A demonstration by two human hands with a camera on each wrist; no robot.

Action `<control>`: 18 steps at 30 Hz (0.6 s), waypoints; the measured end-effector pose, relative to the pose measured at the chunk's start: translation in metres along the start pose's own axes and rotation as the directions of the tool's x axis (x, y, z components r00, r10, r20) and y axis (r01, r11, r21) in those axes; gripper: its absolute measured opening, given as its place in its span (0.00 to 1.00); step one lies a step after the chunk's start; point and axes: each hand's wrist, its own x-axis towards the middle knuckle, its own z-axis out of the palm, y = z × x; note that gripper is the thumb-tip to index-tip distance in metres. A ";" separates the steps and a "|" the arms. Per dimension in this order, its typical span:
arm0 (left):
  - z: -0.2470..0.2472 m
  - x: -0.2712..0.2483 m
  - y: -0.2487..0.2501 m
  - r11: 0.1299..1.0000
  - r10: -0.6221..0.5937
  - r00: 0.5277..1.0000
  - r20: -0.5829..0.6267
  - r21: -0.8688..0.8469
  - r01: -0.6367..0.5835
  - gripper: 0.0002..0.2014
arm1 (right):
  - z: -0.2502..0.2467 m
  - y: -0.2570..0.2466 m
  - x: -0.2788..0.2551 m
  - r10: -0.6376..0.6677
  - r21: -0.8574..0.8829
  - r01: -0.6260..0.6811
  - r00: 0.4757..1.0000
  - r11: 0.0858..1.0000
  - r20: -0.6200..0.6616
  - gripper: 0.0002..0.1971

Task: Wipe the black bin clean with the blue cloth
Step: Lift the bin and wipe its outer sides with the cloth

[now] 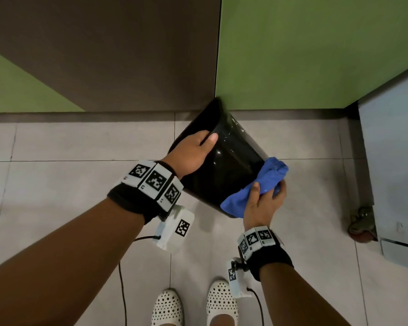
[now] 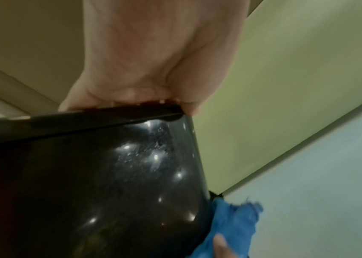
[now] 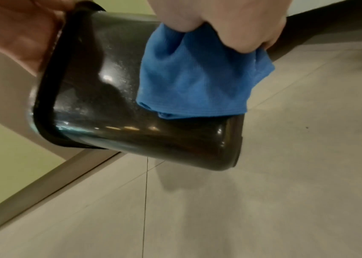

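Black bin [image 1: 231,165] held tilted above the tiled floor [image 1: 80,184], blue cloth [image 1: 257,187] against its lower side.

The bin's open rim points far and left, toward the green-and-brown wall [image 1: 316,55]; its base is near and right, off the floor. The left hand [image 1: 193,149] grips the rim, thumb on the outside, fingers hidden inside. The right hand [image 1: 264,198] holds the bunched cloth in curled fingers, pressing it to the glossy wall by the base. White perforated shoes [image 1: 193,307] stand nearest; a pale cabinet [image 1: 391,161] is at right.

Grey tiled floor [image 1: 80,142] meets green wall [image 1: 316,50] and brown panel [image 1: 116,48].
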 end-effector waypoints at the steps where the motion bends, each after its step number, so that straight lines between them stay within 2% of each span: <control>1: 0.001 -0.002 0.000 1.000 0.019 1.000 -0.003 0.005 -0.019 0.17 | -0.001 -0.003 0.001 -0.017 -0.045 0.018 1.000 0.999 0.024 0.37; 4: 0.005 -0.007 -0.008 0.999 0.014 1.000 -0.028 -0.038 -0.015 0.15 | 0.004 -0.013 0.002 -0.050 -0.289 0.075 0.995 0.954 0.091 0.39; 6: 0.010 -0.010 -0.015 0.998 0.012 0.998 -0.054 -0.066 -0.016 0.17 | 0.014 -0.029 -0.005 -0.063 -0.291 0.107 0.986 0.951 0.156 0.34; 7: 0.013 -0.011 -0.016 0.997 0.010 0.998 -0.067 -0.072 -0.015 0.18 | 0.020 -0.040 -0.008 -0.111 -0.262 0.164 0.972 0.951 0.206 0.32; 9: 0.017 -0.013 -0.017 0.998 0.015 0.995 -0.098 -0.066 -0.021 0.20 | 0.034 -0.065 -0.014 -0.240 -0.249 0.324 0.919 0.913 0.314 0.32; 11: 0.020 -0.015 -0.016 0.998 0.014 0.992 -0.127 -0.057 -0.022 0.21 | 0.045 -0.085 -0.010 -0.286 -0.264 0.399 0.880 0.878 0.378 0.32; 14: 0.022 -0.018 -0.021 0.996 0.008 0.983 -0.182 -0.088 -0.024 0.28 | 0.050 -0.095 0.007 -0.203 -0.351 0.352 0.896 0.868 0.396 0.28; 16: 0.022 -0.023 -0.025 0.998 -0.010 0.976 -0.217 -0.058 -0.003 0.29 | 0.049 -0.097 0.021 -0.096 -0.401 0.266 0.913 0.877 0.396 0.28; 18: 0.023 -0.025 -0.034 0.996 -0.053 0.974 -0.222 -0.082 0.036 0.33 | 0.049 -0.094 0.038 0.041 -0.463 0.183 0.900 0.867 0.434 0.28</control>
